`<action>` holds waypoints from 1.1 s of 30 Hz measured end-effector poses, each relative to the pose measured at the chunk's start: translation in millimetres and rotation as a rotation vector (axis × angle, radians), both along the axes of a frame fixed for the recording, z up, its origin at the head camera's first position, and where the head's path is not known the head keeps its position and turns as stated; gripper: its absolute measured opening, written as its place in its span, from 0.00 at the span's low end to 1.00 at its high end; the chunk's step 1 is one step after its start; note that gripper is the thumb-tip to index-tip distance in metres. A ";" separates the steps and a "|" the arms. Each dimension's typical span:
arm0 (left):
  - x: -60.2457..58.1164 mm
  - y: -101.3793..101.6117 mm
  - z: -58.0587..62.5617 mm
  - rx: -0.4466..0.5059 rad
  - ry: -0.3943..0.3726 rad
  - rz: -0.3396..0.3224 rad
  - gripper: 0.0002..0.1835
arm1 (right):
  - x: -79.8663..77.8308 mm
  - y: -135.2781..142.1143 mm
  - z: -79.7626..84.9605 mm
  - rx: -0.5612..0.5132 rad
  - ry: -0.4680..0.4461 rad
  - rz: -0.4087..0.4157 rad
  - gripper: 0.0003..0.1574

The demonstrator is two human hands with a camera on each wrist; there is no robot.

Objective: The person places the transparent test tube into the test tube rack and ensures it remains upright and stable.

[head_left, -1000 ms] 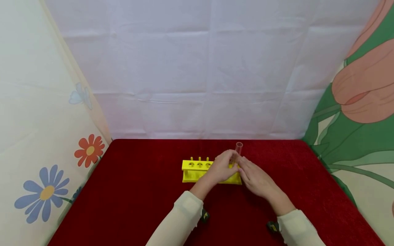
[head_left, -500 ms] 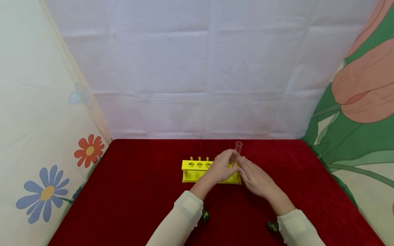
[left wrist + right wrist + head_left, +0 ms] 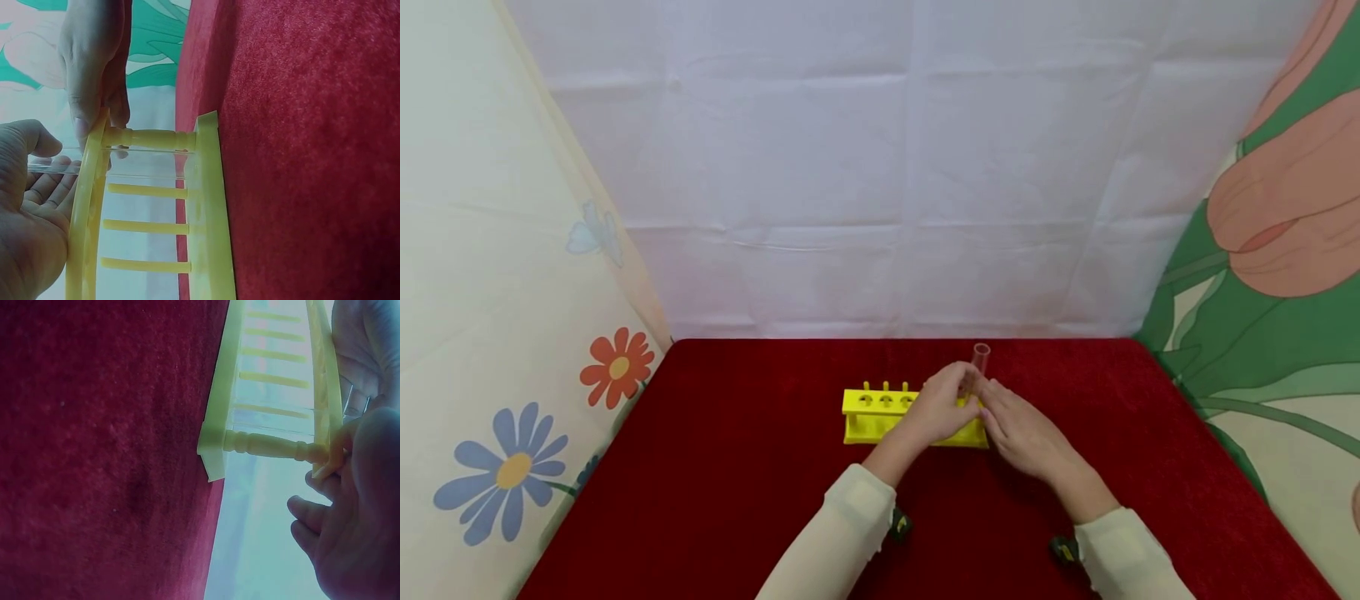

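A yellow test tube rack [image 3: 859, 407] stands upright on the red-covered table. A clear test tube [image 3: 981, 358] rises from its right end, with its lower part inside the rack in the left wrist view. My left hand [image 3: 934, 408] reaches over the rack's top plate, and its thumb and curled fingers hold the tube just above the plate. At the rack's right end, my right hand [image 3: 1026, 429] grips the corner of the top plate. In the right wrist view its thumb lies on top, with fingers [image 3: 309, 515] below. The rack's right holes are mostly hidden by my hands.
Upright yellow pegs [image 3: 147, 227] run along the rack's back. Red cloth [image 3: 722, 467] covers the table, and a white sheet [image 3: 790, 167] hangs behind its far edge. Flower-printed panels flank both sides. Dark wrist devices [image 3: 900, 525] sit under both sleeves.
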State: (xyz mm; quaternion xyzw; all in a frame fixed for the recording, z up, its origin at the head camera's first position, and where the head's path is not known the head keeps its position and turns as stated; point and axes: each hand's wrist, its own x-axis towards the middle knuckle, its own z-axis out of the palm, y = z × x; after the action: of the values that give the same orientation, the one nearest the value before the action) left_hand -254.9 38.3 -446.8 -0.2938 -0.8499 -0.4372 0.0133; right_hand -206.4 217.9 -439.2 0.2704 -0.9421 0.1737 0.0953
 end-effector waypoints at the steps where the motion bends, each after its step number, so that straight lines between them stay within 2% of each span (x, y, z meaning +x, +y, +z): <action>1: 0.0 -0.1 0.2 -0.001 -0.001 -0.001 0.19 | 0.0 -0.1 0.6 0.004 -0.002 0.000 0.30; 10: -0.2 -0.4 0.7 -0.006 0.005 -0.002 0.20 | -0.7 0.8 0.6 0.064 0.035 0.013 0.31; 17: 0.0 -4.2 3.5 -0.015 -0.005 -0.016 0.23 | -0.5 -0.3 1.1 0.047 -0.002 -0.011 0.31; 27: 1.9 -16.2 14.7 -0.074 -0.020 -0.042 0.28 | 1.6 -1.2 6.6 0.095 -0.021 -0.033 0.30; 33: 1.1 -21.8 16.8 -0.140 0.022 -0.053 0.28 | 1.6 -1.2 7.8 0.099 -0.011 -0.026 0.30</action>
State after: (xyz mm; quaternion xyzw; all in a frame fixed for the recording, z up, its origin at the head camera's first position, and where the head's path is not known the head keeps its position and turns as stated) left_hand -253.8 16.5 -430.0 -0.3210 -0.8703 -0.3734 -0.0095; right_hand -204.8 216.8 -431.4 0.2614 -0.9536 0.1269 0.0791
